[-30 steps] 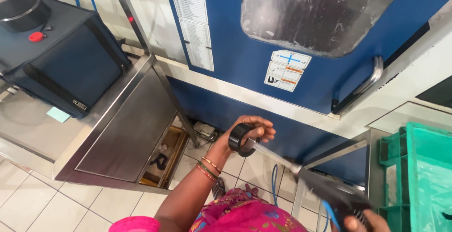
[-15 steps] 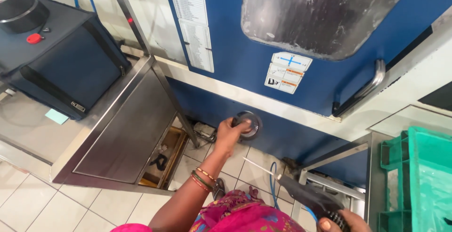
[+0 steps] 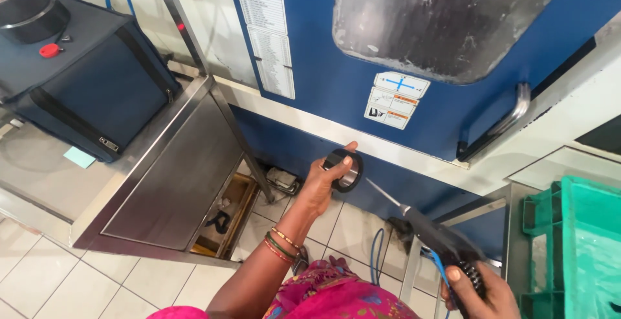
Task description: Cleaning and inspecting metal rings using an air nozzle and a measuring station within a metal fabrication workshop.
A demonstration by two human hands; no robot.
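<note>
I am holding a black ring-shaped part [image 3: 344, 169] up against the lower front of the big blue machine [image 3: 323, 66], just under its pale horizontal strip, and aiming a thin-nozzled black air gun [image 3: 440, 238] at it. That looks to me like the cleaning or blowing-out step, with the ring presented and the nozzle tip just short of it.

My left hand [image 3: 321, 186] has its fingers curled around the ring's rim, thumb on top, closed firmly on it. My right hand [image 3: 482, 293] sits low at the edge of view, fingers wrapped shut around the gun's grip (whether a finger rests on the trigger I cannot tell). A thin blue hose [image 3: 377, 261] hangs below the gun.

The next move, as I judge it, calls for steadying the ring and bringing the nozzle in line with its opening before squeezing. To my left stands a steel table [image 3: 155, 189].
</note>
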